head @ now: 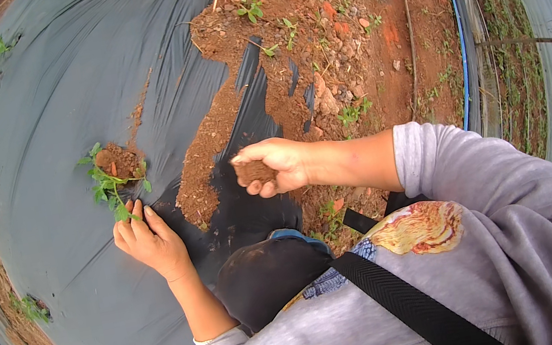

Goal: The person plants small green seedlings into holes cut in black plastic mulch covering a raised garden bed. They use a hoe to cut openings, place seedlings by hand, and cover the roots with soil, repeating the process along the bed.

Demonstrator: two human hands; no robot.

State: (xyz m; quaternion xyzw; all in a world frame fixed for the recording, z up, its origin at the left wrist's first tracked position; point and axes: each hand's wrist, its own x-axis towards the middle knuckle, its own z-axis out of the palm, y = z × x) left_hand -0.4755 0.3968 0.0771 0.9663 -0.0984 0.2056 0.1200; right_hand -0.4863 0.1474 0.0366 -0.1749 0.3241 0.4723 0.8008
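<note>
My left hand (150, 239) rests on dark plastic mulch film (61, 116), its fingertips at the leafy tip of a green seedling (113, 193); whether they pinch it I cannot tell. Brown soil (121, 161) is heaped at a hole in the film beside the seedling's stem. To the right, my right hand (272, 166) is curled around a handful of loose brown soil (257, 173), held above the film. Below it, a strip of spilled soil (202, 163) runs across the film.
Stony reddish ground (335, 68) with small weeds borders the film on the right. Past it run a thin stick (408, 32) and a blue hose or pipe (459, 29). Other seedlings grow from the film at upper left (0, 45) and lower left (31, 307). My dark-covered knee is close below.
</note>
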